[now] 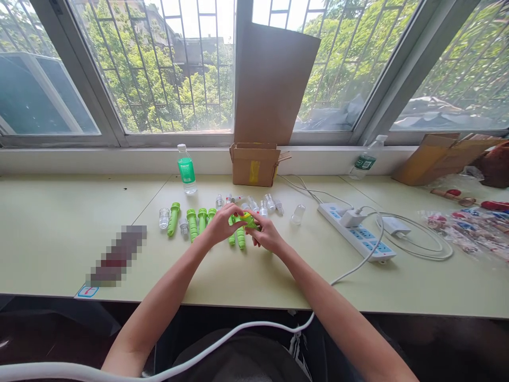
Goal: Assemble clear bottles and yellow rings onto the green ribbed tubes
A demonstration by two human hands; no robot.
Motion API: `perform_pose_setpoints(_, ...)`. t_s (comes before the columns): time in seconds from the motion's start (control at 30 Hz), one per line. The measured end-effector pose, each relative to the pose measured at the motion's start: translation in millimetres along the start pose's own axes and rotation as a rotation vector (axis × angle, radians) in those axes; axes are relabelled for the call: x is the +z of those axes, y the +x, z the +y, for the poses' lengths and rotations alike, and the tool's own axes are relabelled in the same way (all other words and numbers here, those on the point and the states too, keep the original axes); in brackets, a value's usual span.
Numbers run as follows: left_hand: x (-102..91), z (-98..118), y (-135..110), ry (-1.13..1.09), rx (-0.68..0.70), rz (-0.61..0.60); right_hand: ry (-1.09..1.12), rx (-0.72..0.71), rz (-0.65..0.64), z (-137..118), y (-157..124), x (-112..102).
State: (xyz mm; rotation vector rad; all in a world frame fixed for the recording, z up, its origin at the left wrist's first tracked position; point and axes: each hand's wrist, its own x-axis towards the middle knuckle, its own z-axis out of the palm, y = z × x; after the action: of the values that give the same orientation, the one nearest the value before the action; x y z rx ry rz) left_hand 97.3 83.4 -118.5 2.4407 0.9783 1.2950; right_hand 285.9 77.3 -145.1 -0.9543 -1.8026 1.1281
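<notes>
A green plastic tube with a yellow ring at its top is held between my two hands over the table. Closed around its body is my right hand. My left hand reaches in from the other side, thumb and fingers pinching at the yellow end. Below and beside the left hand lie several similar ribbed green tubes, including one green tube farther left; some are partly hidden by the hand. Behind both hands are several small clear plastic cups, and a clear cup lies apart to the right.
A water bottle and a small cardboard box stand at the back. At right, a white power strip has plugs and looping cables. Bagged items lie far right. A white cable crosses the table's front edge.
</notes>
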Motion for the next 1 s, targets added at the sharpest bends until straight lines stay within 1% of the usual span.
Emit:
perform_pose_setpoints(0.1,-0.7,0,0,-0.037,-0.022,-0.006,0.005,-0.004,-0.003,-1,0,0)
perform_pose_setpoints(0.2,-3.7,0,1,-0.123,-0.034,-0.043,0.014,-0.003,-0.019,-3,-1,0)
perform_pose_setpoints(0.3,-8.8,1,2,-0.195,-0.033,-0.088,0.063,0.025,-0.066,-5,-1,-1)
perform_pose_setpoints(0.4,-13.4,0,2,-0.218,-0.042,-0.129,0.141,0.066,-0.125,-6,0,-2)
perform_pose_setpoints(0.53,-14.3,-3,2,-0.235,-0.064,-0.168,0.194,0.075,-0.157,-8,0,-4)
perform_pose_setpoints(0.67,-11.7,-4,3,-0.229,-0.047,-0.149,0.231,0.092,-0.162,-12,0,-6)
perform_pose_setpoints(0.83,-10.7,0,4,-0.141,0.012,-0.093,0.295,0.115,-0.17,-16,-1,-7)
perform_pose_setpoints(1.0,-7.3,-1,3,-0.075,0.042,-0.041,0.286,0.119,-0.167,-17,-2,-9)
